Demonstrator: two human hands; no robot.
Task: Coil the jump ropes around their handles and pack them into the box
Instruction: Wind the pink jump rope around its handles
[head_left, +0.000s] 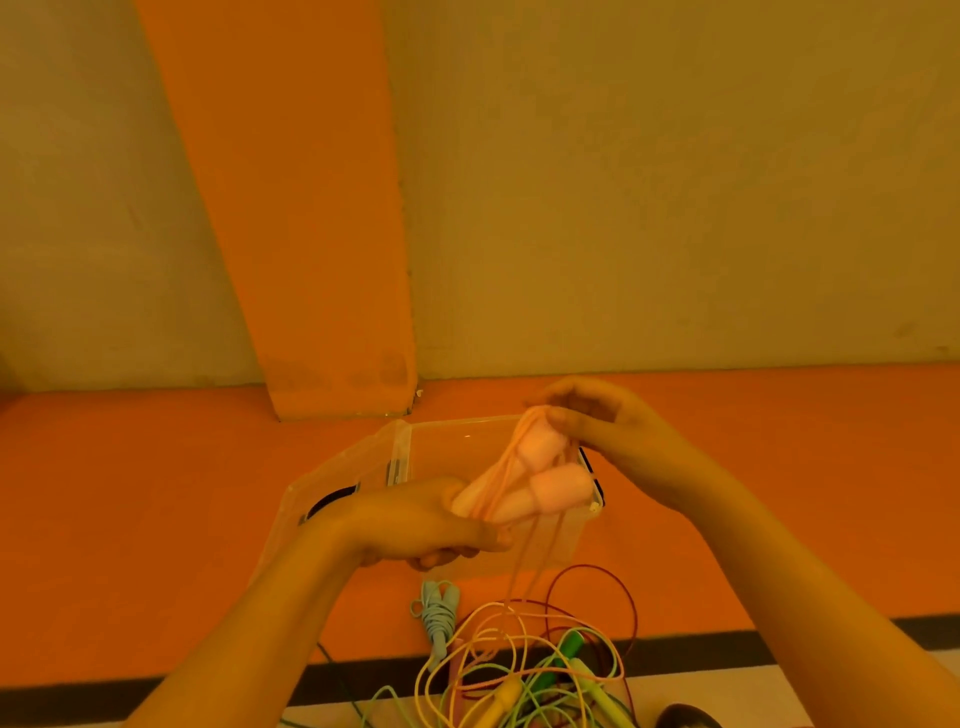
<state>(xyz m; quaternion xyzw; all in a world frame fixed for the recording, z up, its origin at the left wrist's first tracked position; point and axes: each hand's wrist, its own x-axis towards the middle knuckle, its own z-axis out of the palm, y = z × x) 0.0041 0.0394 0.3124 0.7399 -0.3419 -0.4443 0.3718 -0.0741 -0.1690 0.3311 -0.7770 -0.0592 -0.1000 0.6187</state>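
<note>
Here the fingers (563, 415) of the right hand (602, 426) pinch the pink cord (521, 558) at the top of the paired pink handles (519, 483). Their long axis runs from 1 o'clock down to 7 — into the left hand (415, 519), curled round the lower ends. Slack cord hangs toward 6, in front of the clear box (457, 422), to the tangled ropes (519, 670) on the floor.

Mid-frame, the held rope (545, 486) overlaps the box (441, 452); below the box lie a coiled rope (439, 613), then a rope tangle (530, 670).

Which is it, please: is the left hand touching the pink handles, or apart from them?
Touching. The head view shows the left hand wrapped round the pink handles' lower ends.
</note>
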